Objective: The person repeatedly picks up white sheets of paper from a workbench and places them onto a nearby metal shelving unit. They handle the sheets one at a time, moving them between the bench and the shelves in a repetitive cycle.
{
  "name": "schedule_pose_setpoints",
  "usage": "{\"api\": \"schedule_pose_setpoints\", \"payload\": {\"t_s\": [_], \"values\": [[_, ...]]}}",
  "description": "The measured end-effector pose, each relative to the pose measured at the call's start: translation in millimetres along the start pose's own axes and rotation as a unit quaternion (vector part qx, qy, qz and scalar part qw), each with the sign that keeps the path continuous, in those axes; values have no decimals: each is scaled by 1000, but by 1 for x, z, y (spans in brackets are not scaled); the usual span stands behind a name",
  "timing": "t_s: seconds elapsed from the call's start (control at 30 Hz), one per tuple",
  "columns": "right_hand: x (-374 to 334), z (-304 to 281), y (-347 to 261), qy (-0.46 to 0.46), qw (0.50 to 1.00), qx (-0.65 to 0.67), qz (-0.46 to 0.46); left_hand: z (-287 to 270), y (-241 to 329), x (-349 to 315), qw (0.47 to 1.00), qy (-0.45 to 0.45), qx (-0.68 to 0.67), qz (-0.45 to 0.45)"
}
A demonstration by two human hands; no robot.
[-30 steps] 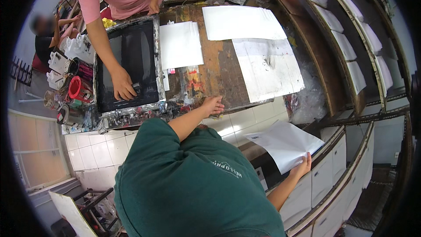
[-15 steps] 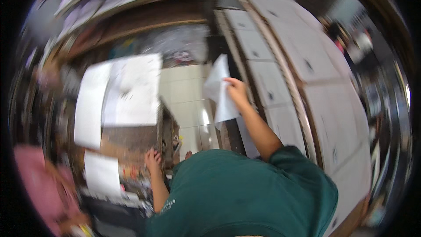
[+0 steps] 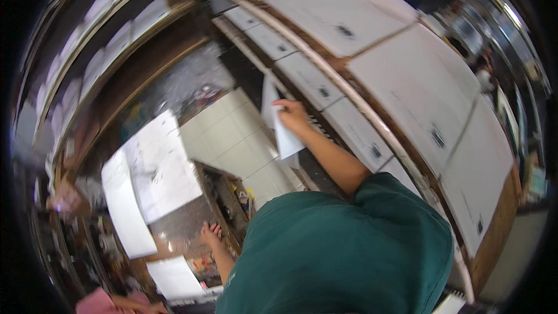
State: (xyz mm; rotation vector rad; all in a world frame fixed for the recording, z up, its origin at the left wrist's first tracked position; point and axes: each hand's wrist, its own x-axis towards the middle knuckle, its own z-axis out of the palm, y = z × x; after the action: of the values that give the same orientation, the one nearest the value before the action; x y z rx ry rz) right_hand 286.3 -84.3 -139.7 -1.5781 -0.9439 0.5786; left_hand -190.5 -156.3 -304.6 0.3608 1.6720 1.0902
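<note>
My right hand (image 3: 292, 117) is closed on the upper edge of a folded or bent white paper sheet (image 3: 285, 141), which hangs down beside the long bench on the right. My left hand (image 3: 211, 232) hovers at or just above the right side of a brown wooden table (image 3: 181, 222); its fingers are loosely bent and apart, with nothing visible in them. On that table lie a large marked white sheet (image 3: 165, 177) and, left of it, a long plain white sheet (image 3: 125, 206). A smaller white sheet (image 3: 174, 279) lies at the table's near end.
Rows of printed white sheets (image 3: 401, 93) cover the sloping bench along my right. Shelves (image 3: 125, 40) stacked with white sheets stand at the far left. Tiled floor (image 3: 232, 139) runs between table and bench. A person in pink (image 3: 107, 302) is at the lower left.
The view has swung to the right, so more of the bench shows. My right hand still holds the paper, which has turned more edge-on. The person in pink sits lower in view.
</note>
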Motion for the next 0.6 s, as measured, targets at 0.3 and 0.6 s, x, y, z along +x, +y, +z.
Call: {"api": "schedule_pose_setpoints", "payload": {"t_s": [0.3,0.6], "values": [[-7,-10,-6,-75,991,43,101,13,12,-37,996,-35,-75,24],[24,27,0,-143,985,70,73,10,-19,-44,978,8,-182,101]]}}
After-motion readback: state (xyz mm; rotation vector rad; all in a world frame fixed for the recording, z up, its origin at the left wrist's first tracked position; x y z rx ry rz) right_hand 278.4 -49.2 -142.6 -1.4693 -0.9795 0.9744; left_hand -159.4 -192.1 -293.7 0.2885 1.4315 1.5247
